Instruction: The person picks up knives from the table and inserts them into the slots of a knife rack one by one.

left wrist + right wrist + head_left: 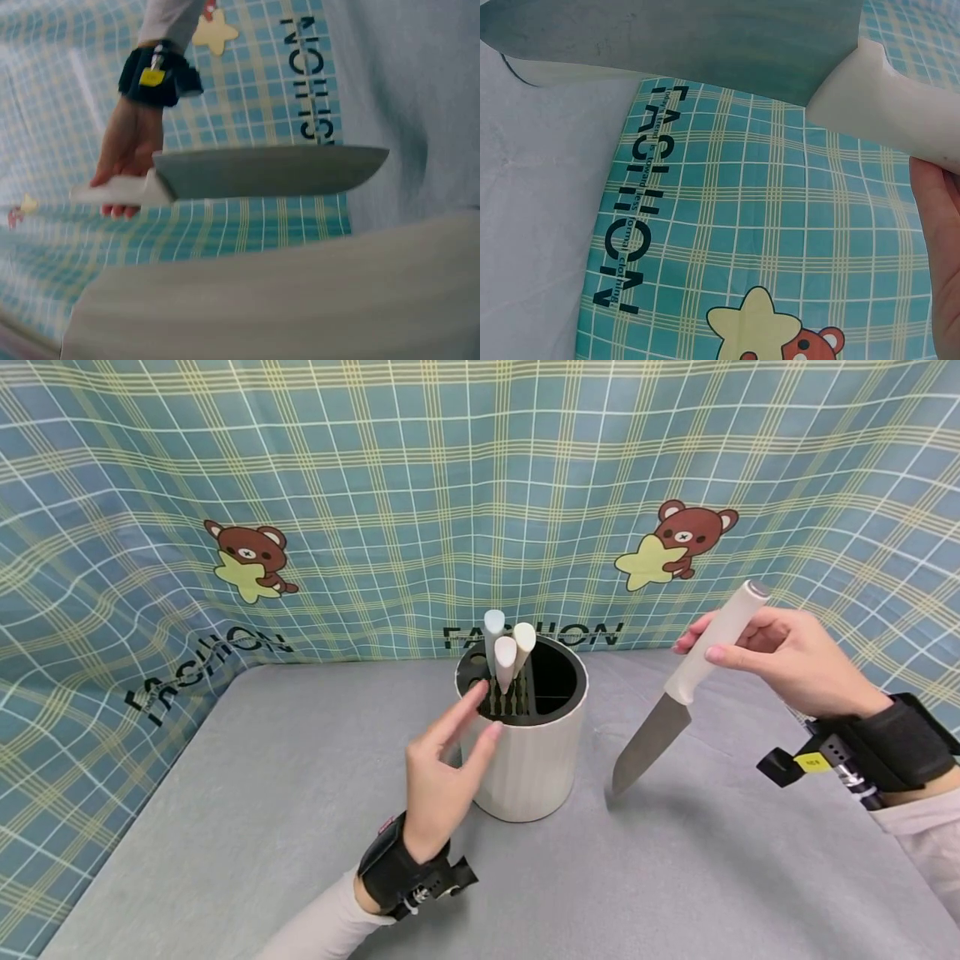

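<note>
My right hand [798,656] pinches the white handle of a broad-bladed kitchen knife [652,739], whose blade slants down to the left with its tip low over the cloth. In the left wrist view the whole knife [270,171] shows from the side. The right wrist view has the blade and handle of the knife [705,45] across its top. Beside a round white knife holder [525,772] is my left hand [446,772], thumb and fingers spread at its rim; whether they touch it I cannot tell. Three pale-handled utensils [506,660] stand in the holder's slots.
The holder's black top has slots on the left and a wide opening [555,681] on the right. Grey cloth [300,777] covers the table. A checked curtain [480,485] with printed bears rises behind and at both sides.
</note>
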